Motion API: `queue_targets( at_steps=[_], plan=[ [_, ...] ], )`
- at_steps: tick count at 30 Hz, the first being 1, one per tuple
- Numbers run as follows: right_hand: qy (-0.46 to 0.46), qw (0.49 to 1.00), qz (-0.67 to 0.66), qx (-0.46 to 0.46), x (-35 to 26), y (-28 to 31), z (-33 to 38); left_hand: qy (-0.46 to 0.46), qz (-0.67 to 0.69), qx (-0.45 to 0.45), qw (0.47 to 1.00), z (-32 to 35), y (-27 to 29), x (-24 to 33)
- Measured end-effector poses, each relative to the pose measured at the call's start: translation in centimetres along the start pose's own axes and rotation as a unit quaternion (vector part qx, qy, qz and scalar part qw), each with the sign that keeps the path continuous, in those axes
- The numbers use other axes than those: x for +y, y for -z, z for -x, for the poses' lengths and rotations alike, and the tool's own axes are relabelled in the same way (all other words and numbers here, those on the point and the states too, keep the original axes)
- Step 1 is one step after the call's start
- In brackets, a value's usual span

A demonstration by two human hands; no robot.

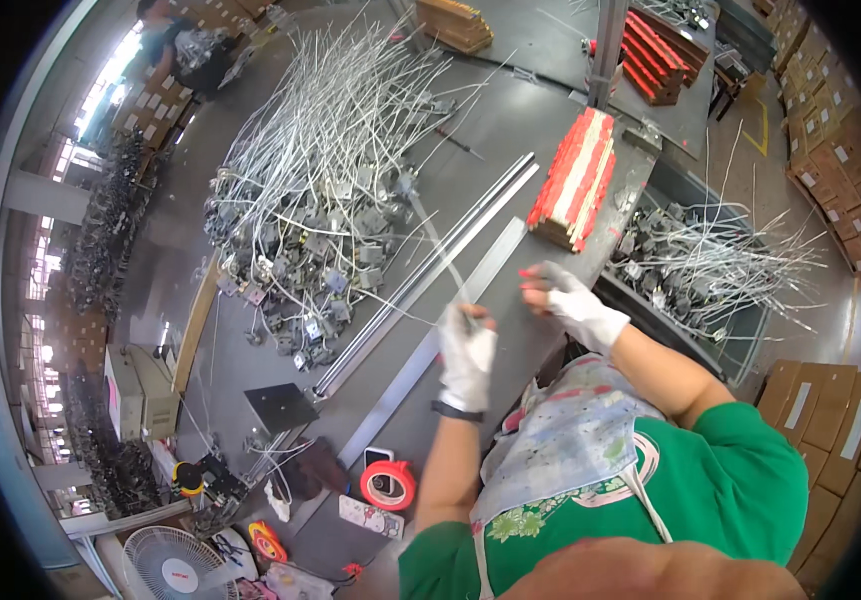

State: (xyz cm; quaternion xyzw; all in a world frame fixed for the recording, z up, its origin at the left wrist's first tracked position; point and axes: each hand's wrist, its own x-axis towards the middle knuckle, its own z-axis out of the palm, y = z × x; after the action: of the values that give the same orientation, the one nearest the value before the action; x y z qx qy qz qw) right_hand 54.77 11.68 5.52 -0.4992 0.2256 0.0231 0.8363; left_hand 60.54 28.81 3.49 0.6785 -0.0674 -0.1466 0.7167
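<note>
Two gloved hands work over the grey bench, and we start at their fingers: those of our left hand (467, 352) are curled tight around the near end of a thin wire rod (437, 243), which runs away from the fingertips toward the big heap of wire parts (320, 190) beyond them. The fingers of our right hand (572, 300) are spread fairly wide and hold nothing that we can make out; their red tips (530, 291) hover just beside the left fist, over the bench. Directly under the left fingers lies a flat metal strip (430, 350), and just past it on the left a pair of long metal rails (430, 265). Beyond the right fingertips stands a stack of red-edged boards (575, 180), and out to their right a bin of more wire parts (700, 265). We judge that we are drawing one piece clear of the heap; the next move calls for the free right fingers to take the rod so both hands can control it. Rolls of tape (387, 484) sit well back, near the left elbow.
</note>
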Motion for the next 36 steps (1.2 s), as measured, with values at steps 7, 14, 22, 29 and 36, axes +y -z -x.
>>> queue_targets(
  at_steps=[7,14,22,29,36],
  plan=[
    [0.013,0.983,-0.185,0.012,-3.7,-4.8,-3.4,-0.175,-0.386,-0.13,0.896,7.2,0.8,1.3],
    [0.228,0.907,-0.229,0.269,-3.9,2.5,-4.7,-0.204,-0.367,-0.12,0.9,2.0,-5.3,-0.9],
    [0.124,0.871,-0.356,0.317,-1.4,15.0,-8.8,-0.055,-0.212,-0.241,0.946,-3.2,-14.9,-7.0],
    [0.103,0.897,-0.354,0.242,-1.5,20.8,-11.6,-0.111,-0.279,-0.181,0.937,-5.1,-19.6,-8.5],
    [0.07,0.915,-0.183,0.351,2.0,20.9,-5.6,-0.111,-0.342,-0.176,0.916,-5.0,-19.4,-10.2]
  ],
)
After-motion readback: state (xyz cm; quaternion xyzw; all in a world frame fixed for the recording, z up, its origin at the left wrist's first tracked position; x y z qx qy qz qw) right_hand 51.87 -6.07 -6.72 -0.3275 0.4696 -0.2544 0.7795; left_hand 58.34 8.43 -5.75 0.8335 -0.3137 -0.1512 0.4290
